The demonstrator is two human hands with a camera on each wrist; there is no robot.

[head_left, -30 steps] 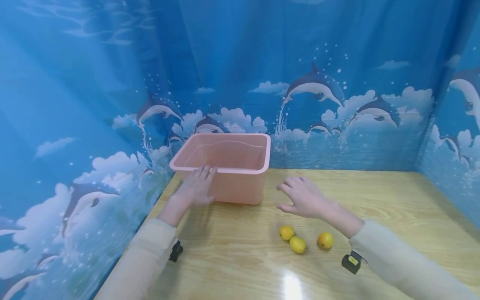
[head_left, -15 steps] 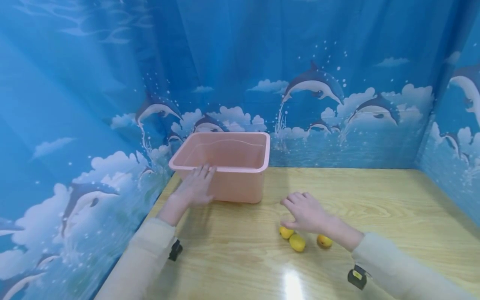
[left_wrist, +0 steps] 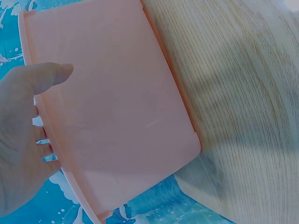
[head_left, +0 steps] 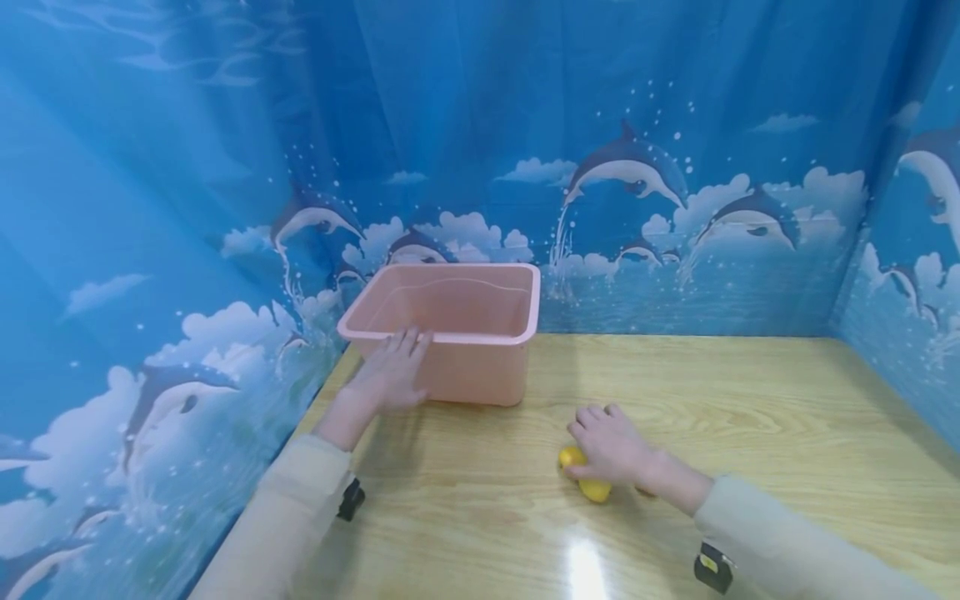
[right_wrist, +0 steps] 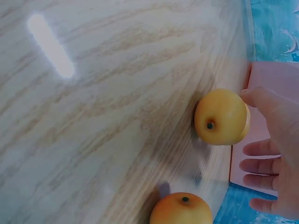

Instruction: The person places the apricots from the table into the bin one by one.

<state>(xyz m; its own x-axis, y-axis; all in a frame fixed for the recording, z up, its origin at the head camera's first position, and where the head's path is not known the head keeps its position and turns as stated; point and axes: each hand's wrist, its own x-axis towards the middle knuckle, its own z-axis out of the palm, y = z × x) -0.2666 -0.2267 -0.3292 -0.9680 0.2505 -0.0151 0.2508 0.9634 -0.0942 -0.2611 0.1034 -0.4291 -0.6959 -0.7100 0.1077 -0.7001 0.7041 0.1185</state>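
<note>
A pink plastic bin [head_left: 480, 367] stands at the back left of the table. My left hand [head_left: 386, 379] rests at its near rim, fingers extended over the edge; in the left wrist view the thumb [left_wrist: 53, 77] lies across the outer wall. My right hand [head_left: 611, 446] hovers low over two small round yellow fruits, fingers spread and loosely bent. One yellow fruit [head_left: 572, 457] and a second yellow fruit [head_left: 596, 491] sit side by side, partly covered by the hand. In the right wrist view the thumb tip is right at the nearer pair. A third, orange-yellow fruit [right_wrist: 182, 210] lies apart, mostly hidden behind the wrist in the head view.
The wood-grain table [head_left: 465, 500] reaches back to a blue dolphin-print curtain [head_left: 480, 125], which also runs along the left and right sides. A bright light reflection lies on the tabletop near the front. Small black devices are strapped at both wrists.
My right hand has come down and toward me, from beyond the fruits to over the pair, covering part of them. The left hand stays at the bin's rim.
</note>
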